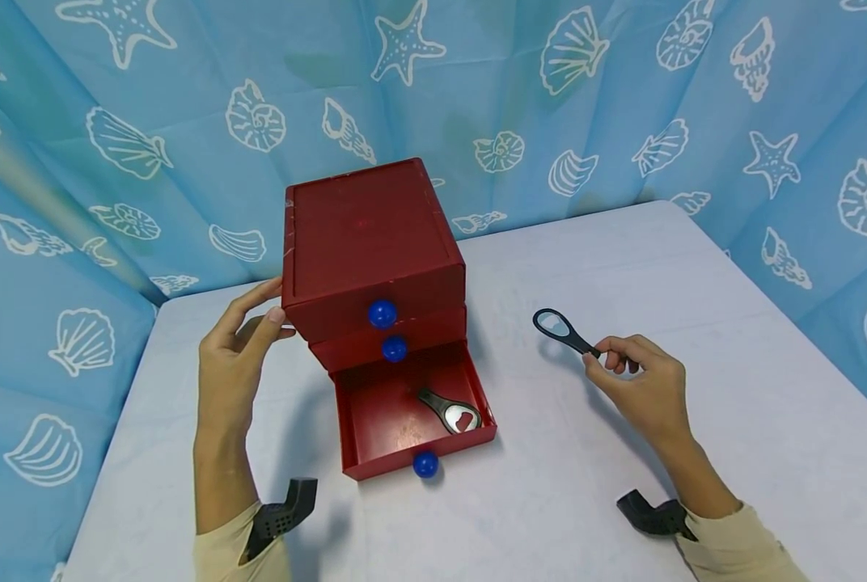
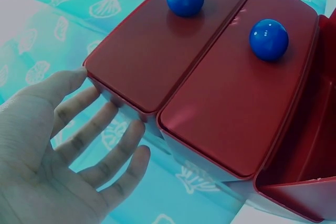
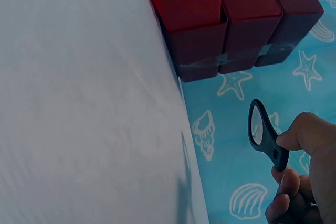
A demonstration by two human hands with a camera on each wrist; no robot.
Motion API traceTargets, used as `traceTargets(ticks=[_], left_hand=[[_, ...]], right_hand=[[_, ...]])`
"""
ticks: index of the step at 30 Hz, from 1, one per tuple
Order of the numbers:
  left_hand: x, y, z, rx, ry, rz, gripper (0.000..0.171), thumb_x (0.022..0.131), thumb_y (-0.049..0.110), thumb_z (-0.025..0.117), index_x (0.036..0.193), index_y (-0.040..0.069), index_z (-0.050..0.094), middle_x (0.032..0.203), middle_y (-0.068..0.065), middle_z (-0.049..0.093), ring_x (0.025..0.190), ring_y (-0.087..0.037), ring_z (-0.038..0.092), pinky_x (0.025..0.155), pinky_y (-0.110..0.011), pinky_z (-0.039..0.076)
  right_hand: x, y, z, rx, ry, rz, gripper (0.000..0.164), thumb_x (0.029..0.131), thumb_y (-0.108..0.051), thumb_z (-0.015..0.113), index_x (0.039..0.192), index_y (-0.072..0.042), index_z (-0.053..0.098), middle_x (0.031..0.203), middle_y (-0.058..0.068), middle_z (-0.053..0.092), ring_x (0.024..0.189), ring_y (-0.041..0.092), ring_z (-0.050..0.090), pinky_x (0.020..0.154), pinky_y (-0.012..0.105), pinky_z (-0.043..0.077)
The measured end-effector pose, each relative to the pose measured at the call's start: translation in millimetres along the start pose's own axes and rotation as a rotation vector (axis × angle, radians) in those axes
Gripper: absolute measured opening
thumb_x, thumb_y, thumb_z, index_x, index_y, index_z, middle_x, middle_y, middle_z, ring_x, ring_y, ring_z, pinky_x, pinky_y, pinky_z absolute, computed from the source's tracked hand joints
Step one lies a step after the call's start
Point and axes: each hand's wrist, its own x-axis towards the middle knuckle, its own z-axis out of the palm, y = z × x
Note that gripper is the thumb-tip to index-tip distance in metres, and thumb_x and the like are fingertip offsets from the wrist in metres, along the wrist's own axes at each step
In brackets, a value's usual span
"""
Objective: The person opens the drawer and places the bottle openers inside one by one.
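Note:
A small red cabinet [image 1: 368, 230] of three stacked drawers, each with a round blue knob, stands left of centre on the table. Its bottom drawer [image 1: 378, 424] is pulled out, and a bottle opener [image 1: 442, 406] with a dark handle lies inside, near the right front corner. My left hand [image 1: 233, 356] is at the cabinet's upper left side, fingers spread and touching near the top drawer's edge. Off to the right, my right hand [image 1: 644, 392] pinches a small black magnifying glass [image 3: 270, 148] by its handle end, holding it above the table with the lens pointing away from me.
A white cloth [image 1: 550, 501] covers the table. Behind and beside it hangs a blue curtain [image 1: 448, 97] with white shell and starfish prints. Black wrist mounts [image 1: 284, 513] sit on both sleeves. The upper two drawers are pushed in, their blue knobs [image 1: 382, 314] facing me.

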Motion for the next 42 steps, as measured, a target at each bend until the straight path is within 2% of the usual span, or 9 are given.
traceTargets(ticks=[8, 17, 22, 29, 42], left_hand=[[1.4, 0.9, -0.3, 0.003, -0.005, 0.003, 0.039, 0.099, 0.020, 0.064, 0.138, 0.018, 0.062, 0.138, -0.004, 0.059, 0.106, -0.026, 0.066, 0.095, -0.030, 0.051], [0.5, -0.4, -1.2, 0.002, 0.001, -0.009, 0.040, 0.098, 0.021, 0.064, 0.138, 0.018, 0.062, 0.139, -0.003, 0.059, 0.106, -0.026, 0.065, 0.099, -0.036, 0.050], [0.7, -1.5, -1.1, -0.003, -0.007, 0.003, 0.040, 0.099, 0.020, 0.064, 0.138, 0.018, 0.062, 0.138, -0.004, 0.059, 0.105, -0.027, 0.066, 0.096, -0.033, 0.051], [1.3, -1.5, -1.0, 0.001, -0.007, 0.011, 0.039, 0.099, 0.020, 0.064, 0.138, 0.020, 0.063, 0.138, -0.004, 0.059, 0.105, -0.027, 0.066, 0.095, -0.031, 0.052], [1.6, -2.0, -1.0, -0.011, -0.009, 0.015, 0.039, 0.099, 0.020, 0.064, 0.138, 0.019, 0.062, 0.139, -0.004, 0.058, 0.107, -0.026, 0.065, 0.096, -0.032, 0.051]], right_hand=[[-5.5, -12.2, 7.5, 0.014, 0.008, -0.019, 0.018, 0.072, 0.004, 0.082, 0.085, -0.004, 0.074, 0.067, 0.003, 0.056, 0.068, 0.009, 0.048, 0.057, 0.020, 0.032], [-10.5, -24.0, 16.8, 0.049, -0.006, -0.049, 0.018, 0.071, 0.002, 0.083, 0.085, -0.007, 0.075, 0.067, 0.000, 0.056, 0.068, 0.009, 0.048, 0.057, 0.020, 0.032], [-14.9, -27.4, 21.3, 0.043, -0.019, -0.051, 0.019, 0.071, 0.000, 0.083, 0.085, -0.010, 0.075, 0.068, -0.003, 0.055, 0.068, 0.007, 0.048, 0.059, 0.021, 0.032], [-20.0, -38.8, 27.3, 0.069, -0.071, -0.052, 0.019, 0.072, -0.001, 0.084, 0.086, -0.010, 0.074, 0.069, 0.001, 0.056, 0.070, 0.008, 0.049, 0.061, 0.030, 0.036], [-28.8, -57.7, 38.7, 0.131, -0.137, -0.041, 0.019, 0.074, -0.006, 0.085, 0.087, -0.013, 0.074, 0.072, -0.004, 0.055, 0.072, 0.009, 0.050, 0.061, 0.030, 0.037]])
